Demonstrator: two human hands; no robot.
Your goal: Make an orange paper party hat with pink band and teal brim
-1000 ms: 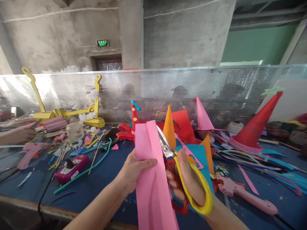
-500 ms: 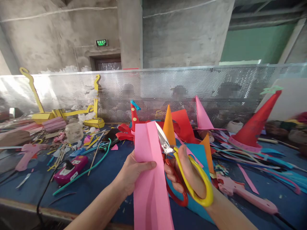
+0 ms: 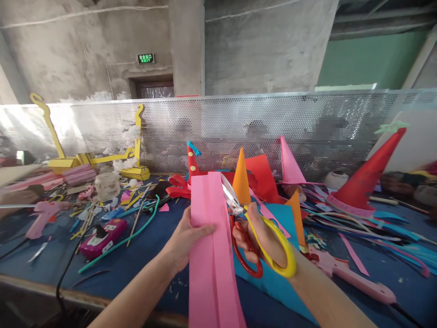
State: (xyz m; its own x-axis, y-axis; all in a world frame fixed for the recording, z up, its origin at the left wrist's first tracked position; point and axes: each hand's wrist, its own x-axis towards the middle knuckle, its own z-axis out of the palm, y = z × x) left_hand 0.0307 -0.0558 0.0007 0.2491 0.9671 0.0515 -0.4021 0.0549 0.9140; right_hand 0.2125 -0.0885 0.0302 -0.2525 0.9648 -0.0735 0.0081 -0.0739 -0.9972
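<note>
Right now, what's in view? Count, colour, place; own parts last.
Folded sheet: one, pink, front centre
Scissors: one, yellow and red handles, folded sheet's right edge
Cones: at least four; orange, pink, red; back centre to right
Blue sheet: one, blue, right of centre
Red sheet: one, red, back centre
Glue guns: two, pink, left and right
Socket block: one, magenta, left
Jar: one, clear, left
Hooked shapes: several, yellow, back left
Scraps: uncountable, mixed colours, across the table
Perforated panel: one run, silver, behind the table
Exit sign: one, green, wall
Other person's hand: one, blurred, left edge
Left grip: one, on the folded sheet
Right grip: one, on the scissors
</note>
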